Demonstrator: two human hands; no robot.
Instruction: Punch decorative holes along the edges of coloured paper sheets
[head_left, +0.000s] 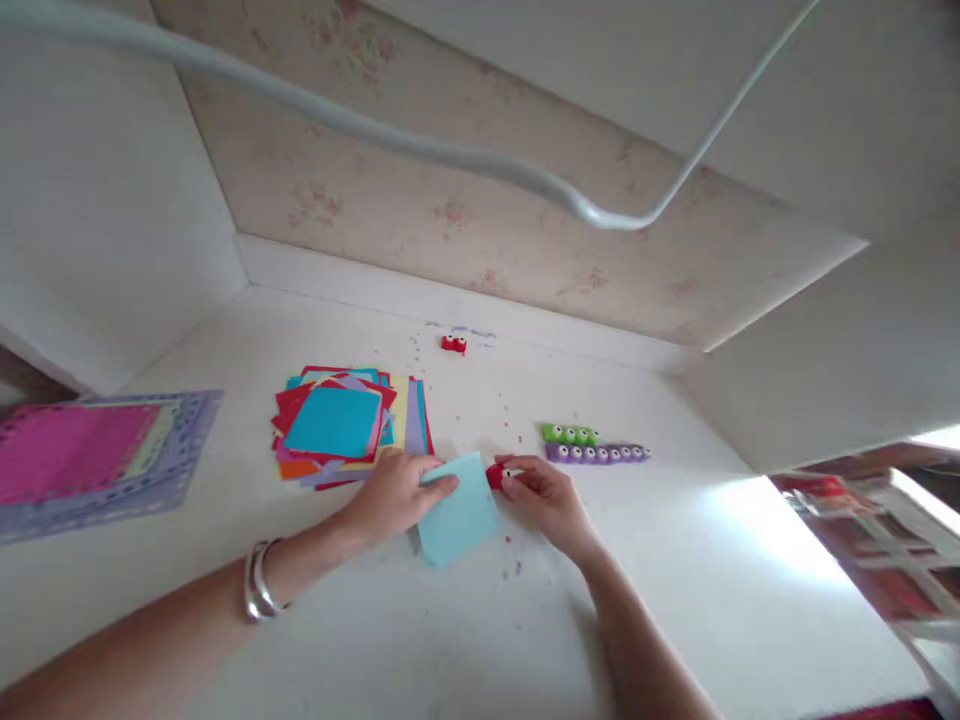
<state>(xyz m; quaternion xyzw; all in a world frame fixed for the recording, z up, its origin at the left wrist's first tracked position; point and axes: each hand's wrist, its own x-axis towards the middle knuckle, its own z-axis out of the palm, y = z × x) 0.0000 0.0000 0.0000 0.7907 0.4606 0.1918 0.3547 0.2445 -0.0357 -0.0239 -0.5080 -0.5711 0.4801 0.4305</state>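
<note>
My left hand (409,490) pinches a light blue sheet of paper (459,525) at its left edge, thumb on top. At the sheet's right edge, my right hand (546,497) grips a small red craft punch (495,476) with a white-and-black round spot on it. Whether the paper sits inside the punch's slot I cannot tell. Left of the sheet lies a loose pile of coloured paper (334,422), a blue piece on top. Beyond my right hand stand a green row of similar punches (570,435) and a purple row (598,454).
Two more red punches (454,344) stand near the back wall. Larger purple sheets (191,440) with holes along their edges lie at far left, under pink ones (82,450). Tiny paper bits are scattered over the white table (420,640). A white cable (450,152) hangs across the top.
</note>
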